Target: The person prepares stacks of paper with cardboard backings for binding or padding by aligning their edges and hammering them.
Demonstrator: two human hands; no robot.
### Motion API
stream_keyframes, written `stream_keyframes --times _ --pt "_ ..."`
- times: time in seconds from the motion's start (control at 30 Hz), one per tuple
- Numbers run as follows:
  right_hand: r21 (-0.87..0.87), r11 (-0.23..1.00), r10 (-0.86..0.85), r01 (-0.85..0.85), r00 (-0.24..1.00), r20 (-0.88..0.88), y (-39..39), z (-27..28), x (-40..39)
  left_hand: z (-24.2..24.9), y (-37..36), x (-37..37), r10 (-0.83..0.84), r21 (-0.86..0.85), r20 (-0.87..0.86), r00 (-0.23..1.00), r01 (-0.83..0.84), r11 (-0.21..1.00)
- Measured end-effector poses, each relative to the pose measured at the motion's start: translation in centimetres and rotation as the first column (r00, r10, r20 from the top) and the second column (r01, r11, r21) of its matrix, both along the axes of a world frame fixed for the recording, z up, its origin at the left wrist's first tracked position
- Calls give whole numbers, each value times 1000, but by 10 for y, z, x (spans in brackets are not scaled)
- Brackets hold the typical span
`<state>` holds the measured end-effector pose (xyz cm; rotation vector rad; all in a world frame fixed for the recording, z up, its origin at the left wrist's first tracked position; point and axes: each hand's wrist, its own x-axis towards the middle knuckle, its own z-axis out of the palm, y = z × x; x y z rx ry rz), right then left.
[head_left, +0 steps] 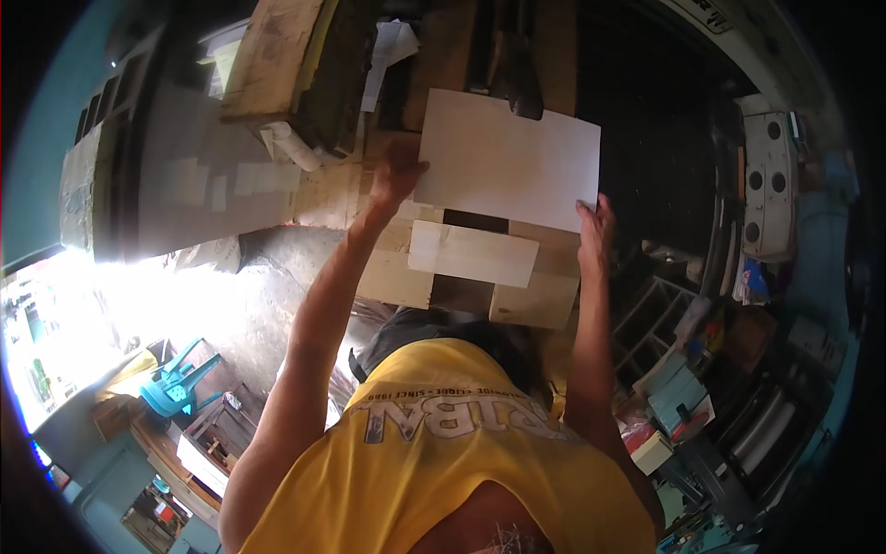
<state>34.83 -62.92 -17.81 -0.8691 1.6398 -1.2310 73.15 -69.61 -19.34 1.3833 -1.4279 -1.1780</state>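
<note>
the big white sheet (508, 157) is held flat over the bench (231, 194), just above a stack of pale boards (471, 254). the left hand (399, 175) presses on its left edge, fingers spread over the corner; the right hand (595, 222) pinches the lower right corner between thumb and fingers. i judge the main risk is the sheet sagging or creasing, since only two points carry it and the far edge hangs free. it could also catch the dark tool (517, 74) lying at its top edge and skew. if the left hand lifts, the sheet may slide off the boards.

counted, largest first: one bench, one sheet, about three boards showing, one blue chair (175, 388), one paper roll (291, 146), two hands.
</note>
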Motion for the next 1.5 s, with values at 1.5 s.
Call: stream_keyframes --times 1.5 --pt "34 997 -69 71 996 -56 -1 8 -33 22 46 -26 -17 -428 556 831 303 851"
